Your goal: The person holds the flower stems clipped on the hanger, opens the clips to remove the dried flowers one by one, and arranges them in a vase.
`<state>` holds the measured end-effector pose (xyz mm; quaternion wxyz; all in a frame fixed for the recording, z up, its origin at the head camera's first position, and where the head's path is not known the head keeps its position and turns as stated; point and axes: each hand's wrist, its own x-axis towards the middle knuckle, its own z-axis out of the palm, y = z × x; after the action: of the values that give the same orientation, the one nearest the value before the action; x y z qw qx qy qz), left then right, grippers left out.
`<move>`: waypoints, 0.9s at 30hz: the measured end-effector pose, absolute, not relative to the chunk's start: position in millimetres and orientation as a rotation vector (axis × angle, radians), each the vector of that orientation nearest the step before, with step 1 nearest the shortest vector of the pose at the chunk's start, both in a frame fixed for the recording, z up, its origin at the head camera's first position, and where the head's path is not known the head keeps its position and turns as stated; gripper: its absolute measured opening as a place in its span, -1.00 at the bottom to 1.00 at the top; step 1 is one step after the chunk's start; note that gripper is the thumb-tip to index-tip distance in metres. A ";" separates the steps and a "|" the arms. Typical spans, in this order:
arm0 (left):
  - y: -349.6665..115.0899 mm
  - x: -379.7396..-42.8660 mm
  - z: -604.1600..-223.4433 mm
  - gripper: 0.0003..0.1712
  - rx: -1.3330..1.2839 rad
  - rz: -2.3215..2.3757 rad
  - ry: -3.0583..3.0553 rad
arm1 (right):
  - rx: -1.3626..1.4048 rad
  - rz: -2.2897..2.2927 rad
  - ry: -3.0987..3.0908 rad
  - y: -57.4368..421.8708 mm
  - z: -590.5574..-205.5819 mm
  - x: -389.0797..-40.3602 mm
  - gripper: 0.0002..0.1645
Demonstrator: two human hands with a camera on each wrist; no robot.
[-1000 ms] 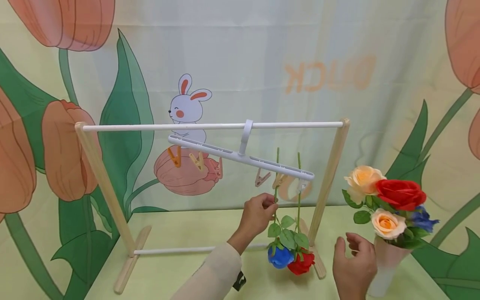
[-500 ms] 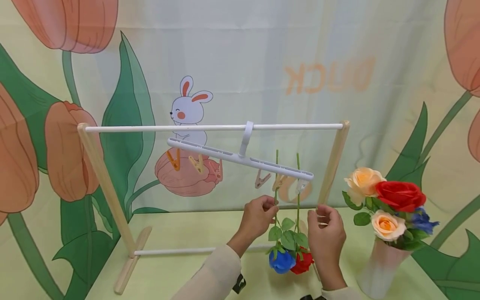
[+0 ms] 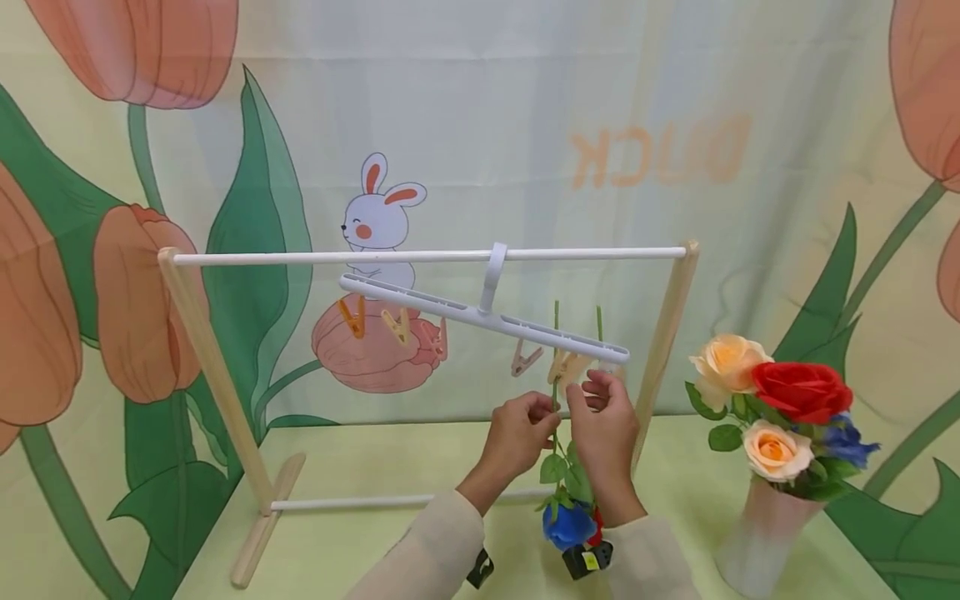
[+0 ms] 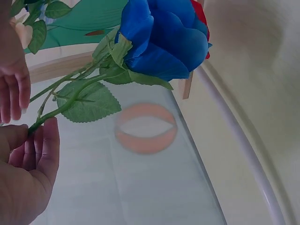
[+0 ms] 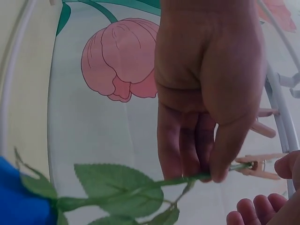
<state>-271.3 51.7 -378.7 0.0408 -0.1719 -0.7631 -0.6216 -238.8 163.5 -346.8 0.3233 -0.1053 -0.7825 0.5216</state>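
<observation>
My left hand (image 3: 517, 433) pinches the green stem of a blue rose (image 3: 567, 525) between thumb and fingertips, below the hanger. The rose hangs head down, its stem passing through a tan clothespin (image 3: 558, 364) on the white clip hanger (image 3: 420, 302). My right hand (image 3: 603, 425) is raised just right of that clothespin, thumb and fingers apart and holding nothing. In the right wrist view a gap shows between my right hand (image 5: 286, 197) and the clothespin (image 5: 262, 167). A red rose (image 3: 597, 527) hangs behind, mostly hidden by my right arm.
The hanger tilts down to the right on the white rod (image 3: 315, 257) of a wooden-legged rack (image 3: 217, 383). More clothespins, including an orange one (image 3: 352, 318), hang along it. A pale vase (image 3: 765, 533) with peach, red and blue flowers stands at the right.
My right hand has moved left and up from beside the vase to the tan clothespin, now covering part of the red rose. My left hand stays on the blue rose's stem.
</observation>
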 end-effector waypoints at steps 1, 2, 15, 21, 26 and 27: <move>51.7 -271.2 -378.8 -0.86 -0.525 -1.894 -2.345 | -0.269 1.368 -2.046 160.7 -346.1 -241.6 -0.55; 51.7 -271.3 -378.9 -0.86 -0.519 -1.888 -2.351 | -0.267 1.366 -2.034 157.9 -345.7 -244.5 -0.54; 49.6 -270.9 -376.4 -0.86 -0.525 -1.837 -2.372 | -0.317 1.378 -1.806 130.3 -338.3 -267.4 -0.54; 48.8 -271.3 -377.3 -0.88 -0.517 -1.829 -2.371 | -0.327 1.330 -1.767 128.0 -340.1 -270.7 -0.60; 47.4 -270.7 -377.2 -0.88 -0.517 -1.842 -2.364 | -0.318 1.300 -1.757 127.0 -341.1 -271.5 -0.62; 47.0 -270.5 -377.1 -0.88 -0.519 -1.842 -2.362 | -0.314 1.298 -1.757 126.8 -341.3 -271.7 -0.63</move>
<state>-270.5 47.0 -377.1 0.0506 -0.1706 -0.7760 -0.6052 -271.7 126.8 -341.3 0.4507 -0.1271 -0.7106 0.5251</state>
